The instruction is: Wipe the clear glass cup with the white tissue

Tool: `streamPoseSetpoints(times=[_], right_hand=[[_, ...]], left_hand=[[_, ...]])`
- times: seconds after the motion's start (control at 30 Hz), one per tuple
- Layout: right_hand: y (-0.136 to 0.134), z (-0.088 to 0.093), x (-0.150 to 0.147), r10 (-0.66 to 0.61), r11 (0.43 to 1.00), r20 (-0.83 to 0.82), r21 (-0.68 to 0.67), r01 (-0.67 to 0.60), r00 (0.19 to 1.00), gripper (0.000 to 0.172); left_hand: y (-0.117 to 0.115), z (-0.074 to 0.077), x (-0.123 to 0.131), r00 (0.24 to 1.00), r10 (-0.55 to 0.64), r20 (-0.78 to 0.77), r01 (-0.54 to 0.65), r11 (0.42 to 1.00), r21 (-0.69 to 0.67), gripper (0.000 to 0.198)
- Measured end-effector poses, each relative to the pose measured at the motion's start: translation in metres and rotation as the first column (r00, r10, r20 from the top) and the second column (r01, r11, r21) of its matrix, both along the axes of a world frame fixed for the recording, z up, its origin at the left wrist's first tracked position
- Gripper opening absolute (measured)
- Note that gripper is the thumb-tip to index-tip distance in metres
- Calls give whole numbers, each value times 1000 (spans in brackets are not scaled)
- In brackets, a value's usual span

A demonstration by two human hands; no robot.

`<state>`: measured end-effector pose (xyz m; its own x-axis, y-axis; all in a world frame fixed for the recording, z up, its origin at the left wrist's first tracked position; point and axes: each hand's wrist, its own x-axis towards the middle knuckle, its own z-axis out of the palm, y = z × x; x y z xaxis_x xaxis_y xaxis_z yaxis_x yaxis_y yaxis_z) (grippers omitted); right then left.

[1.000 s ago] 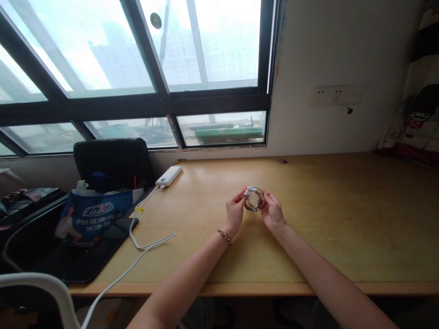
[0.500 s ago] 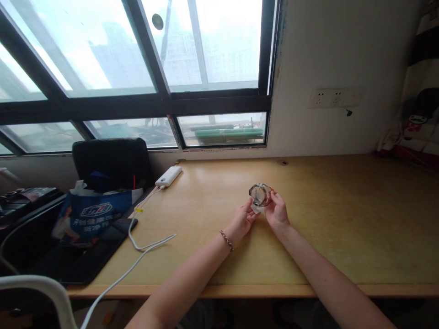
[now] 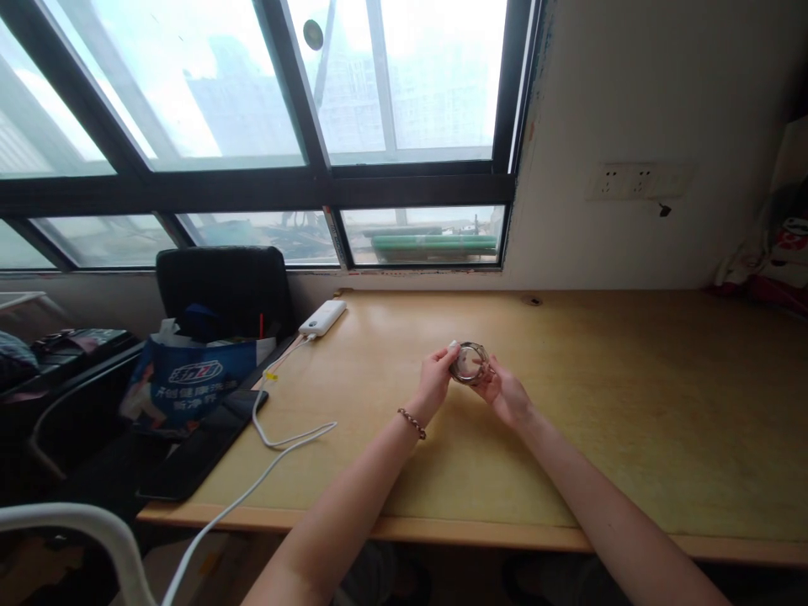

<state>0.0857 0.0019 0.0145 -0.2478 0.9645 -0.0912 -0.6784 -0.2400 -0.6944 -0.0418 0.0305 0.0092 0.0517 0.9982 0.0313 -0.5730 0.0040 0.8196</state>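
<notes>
Above the wooden table point(image 3: 404, 471), a round clear glass vessel point(image 3: 468, 362) with a shiny silvery rim is held with its round face toward me. Its exact kind does not show. My left hand point(image 3: 437, 377) pinches the left side of the rim, and a small white bit, like tissue, shows by its thumb. On the other side, my right hand point(image 3: 503, 392) grips the vessel from the lower right, and its fingers show through or behind the clear part. A braided bracelet circles my left wrist.
A white power bank point(image 3: 323, 318) lies at the table's left edge, its white cable point(image 3: 278, 459) looping toward me. To the left stand a black chair point(image 3: 224, 282) and a blue bag point(image 3: 195, 379). Windows and a wall with a socket point(image 3: 624, 181) rise behind.
The glass vessel has turned in my hands, its face now rounder to my view. My left hand has moved up to its left rim, with the white bit. The view has shifted slightly left.
</notes>
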Motion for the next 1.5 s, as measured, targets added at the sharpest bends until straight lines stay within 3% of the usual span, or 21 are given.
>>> streamPoseSetpoints(times=[0.07,0.17,0.27,0.4,0.73,0.9,1.07,1.2,1.3,1.4,1.5], right_hand=[[3,-4,1,-31,996,-50,-81,26,998,17],[7,-8,3,-46,997,-117,-71,38,992,15],[8,-9,4,-38,999,-144,17,41,989,15],[7,-6,5,-99,991,-170,68,111,980,14],[12,-5,13,-216,965,-175,110,237,961,5],[6,-4,6,-203,962,-91,167,216,975,6],[2,-3,0,-109,967,37,236,97,993,10],[3,-5,2,-32,972,225,234,-22,974,15],[2,-7,4,44,990,217,120,-71,975,23],[1,-7,3,79,996,142,38,-85,987,25],[1,-8,1,74,995,111,55,-80,991,27]], left_hand=[[-2,2,-2,993,-11,-118,18,998,59,30],[-7,3,2,987,-19,-157,34,995,95,32],[-9,1,10,998,-49,-38,53,994,96,33],[-9,-7,19,988,-69,140,75,996,-42,29],[-29,-14,35,945,-258,200,292,941,-168,33],[-24,-15,32,948,-196,250,241,957,-161,33],[-10,-18,20,952,-77,295,136,973,-184,24],[1,-15,8,975,60,214,-15,978,-207,24],[4,-8,0,991,117,69,-109,988,-109,33],[0,0,-4,993,83,-83,-82,997,11,37],[-6,6,-3,978,71,-194,-55,995,85,35]])
